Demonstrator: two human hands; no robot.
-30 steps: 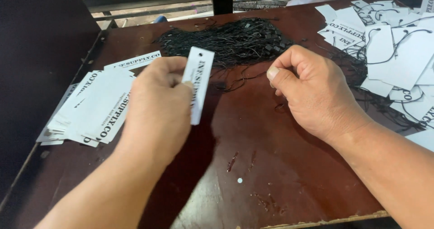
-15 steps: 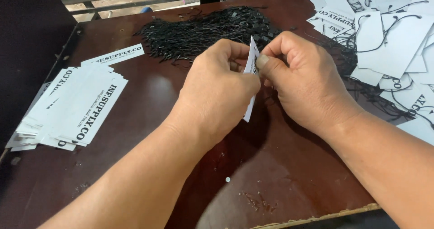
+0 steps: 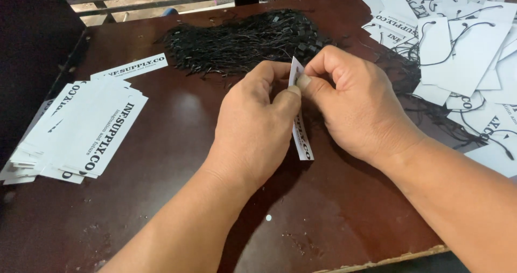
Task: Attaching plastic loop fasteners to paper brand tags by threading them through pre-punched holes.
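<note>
Your left hand [image 3: 253, 130] and right hand [image 3: 358, 108] meet over the middle of the dark brown counter [image 3: 177, 122], both pinched on one white tag [image 3: 300, 127]. The tag stands on edge between them, long axis running roughly up-down in the view, top end at your fingertips, bottom end hanging free just above the counter and tilted a bit to the right. Left hand: thumb and forefinger closed on the tag's upper part, other fingers curled in. Right hand: thumb and forefinger also closed at the top edge, right beside the left thumb. Whether a string is between the right fingers, you cannot tell; too small.

So the tag lies directly between the two hands, touching both, neither hand clearly nearer. Its top end is the working end, facing away from you toward the pile of black strings [image 3: 247, 41], which sits just beyond your knuckles.

Off to your left, well apart from the hands, is a fanned stack of white tags [image 3: 81, 127] with black print, no strings on them. One single tag [image 3: 129, 67] lies above that stack, apart from it. To your right, near the right wrist, a loose heap of strung tags [image 3: 463, 57] with black loops attached.
</note>
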